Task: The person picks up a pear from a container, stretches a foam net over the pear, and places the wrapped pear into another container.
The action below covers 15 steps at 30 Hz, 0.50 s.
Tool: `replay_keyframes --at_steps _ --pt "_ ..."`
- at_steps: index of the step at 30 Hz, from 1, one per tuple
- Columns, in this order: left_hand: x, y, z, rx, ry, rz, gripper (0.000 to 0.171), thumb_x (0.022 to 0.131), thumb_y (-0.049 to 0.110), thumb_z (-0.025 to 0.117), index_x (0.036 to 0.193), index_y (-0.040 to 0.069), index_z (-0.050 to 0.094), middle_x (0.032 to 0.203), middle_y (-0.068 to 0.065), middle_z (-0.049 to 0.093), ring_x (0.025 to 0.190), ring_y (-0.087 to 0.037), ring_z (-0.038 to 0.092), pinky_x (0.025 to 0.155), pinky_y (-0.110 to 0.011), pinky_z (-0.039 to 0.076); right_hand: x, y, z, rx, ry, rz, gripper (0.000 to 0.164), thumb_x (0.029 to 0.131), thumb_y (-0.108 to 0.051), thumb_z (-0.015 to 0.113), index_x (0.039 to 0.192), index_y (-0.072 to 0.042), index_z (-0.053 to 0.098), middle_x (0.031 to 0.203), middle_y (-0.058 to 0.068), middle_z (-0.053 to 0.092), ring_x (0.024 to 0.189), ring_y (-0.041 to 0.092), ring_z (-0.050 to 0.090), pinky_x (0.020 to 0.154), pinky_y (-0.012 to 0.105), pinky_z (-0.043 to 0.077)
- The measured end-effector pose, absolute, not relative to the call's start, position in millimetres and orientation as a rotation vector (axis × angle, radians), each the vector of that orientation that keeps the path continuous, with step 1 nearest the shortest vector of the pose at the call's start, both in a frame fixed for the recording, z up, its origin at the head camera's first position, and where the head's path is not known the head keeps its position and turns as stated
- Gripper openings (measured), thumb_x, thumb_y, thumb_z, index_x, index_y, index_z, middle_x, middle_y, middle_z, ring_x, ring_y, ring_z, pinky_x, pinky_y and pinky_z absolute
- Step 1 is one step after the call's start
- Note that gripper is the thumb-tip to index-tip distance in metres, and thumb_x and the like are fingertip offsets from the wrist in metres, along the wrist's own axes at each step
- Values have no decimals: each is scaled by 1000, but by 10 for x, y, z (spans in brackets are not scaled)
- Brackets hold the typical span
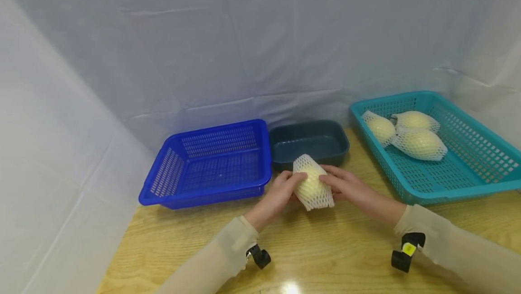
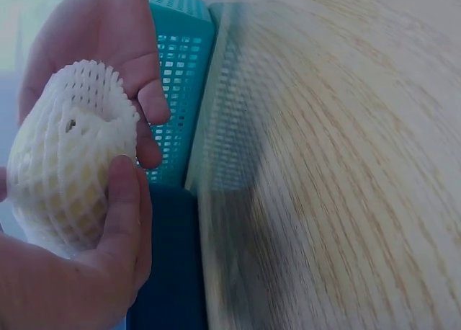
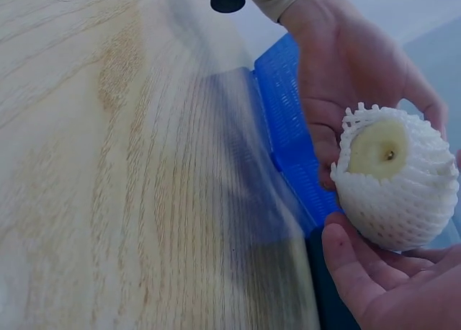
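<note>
A pale yellow pear [image 1: 312, 186] in a white foam net is held between both hands, in front of the dark teal tub [image 1: 309, 138]. My left hand [image 1: 278, 196] grips its left side, thumb on top. From the right, my right hand [image 1: 351, 188] holds it with the thumb across the net. Through the net's open end in the right wrist view, the bare end of the pear [image 3: 378, 151] shows a small brown spot. In the left wrist view, the pear [image 2: 61, 189] has its net gathered around a dark spot. Fingers under the fruit are partly hidden.
A blue perforated basket [image 1: 220, 194] stands at the left, beside the tub. At the right, a turquoise basket [image 1: 460, 181] contains three more netted pears [image 1: 421, 144]. White sheeting [image 1: 285, 36] hangs behind and along both sides of the wooden table [image 1: 325, 248].
</note>
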State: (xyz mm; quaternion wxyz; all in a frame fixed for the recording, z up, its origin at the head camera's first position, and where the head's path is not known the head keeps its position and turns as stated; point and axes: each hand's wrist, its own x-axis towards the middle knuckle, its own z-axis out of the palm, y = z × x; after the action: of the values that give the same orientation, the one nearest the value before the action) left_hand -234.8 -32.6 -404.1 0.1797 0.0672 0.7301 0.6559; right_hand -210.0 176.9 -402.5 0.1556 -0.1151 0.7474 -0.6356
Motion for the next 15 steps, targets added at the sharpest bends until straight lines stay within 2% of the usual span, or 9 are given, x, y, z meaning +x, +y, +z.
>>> replay_keyframes --at_steps 9,15 --pt "-2327 -296 -4039 235 1978 1883 54 97 37 63 126 -3 43 104 -12 60 74 -15 67 82 -45 59 -2132 1706 -4032 -311 2203 -1769 72 102 -37 58 157 -2 26 136 26 55 106 22 65 83 35 56" --pt "-2310 -304 -4031 269 1910 1965 45 103 37 49 126 -1 45 102 -10 58 72 -16 64 76 -44 60 -2130 1708 -4060 -312 2157 -1847 70 102 -32 58 156 -1 25 139 25 49 107 21 60 86 33 53"
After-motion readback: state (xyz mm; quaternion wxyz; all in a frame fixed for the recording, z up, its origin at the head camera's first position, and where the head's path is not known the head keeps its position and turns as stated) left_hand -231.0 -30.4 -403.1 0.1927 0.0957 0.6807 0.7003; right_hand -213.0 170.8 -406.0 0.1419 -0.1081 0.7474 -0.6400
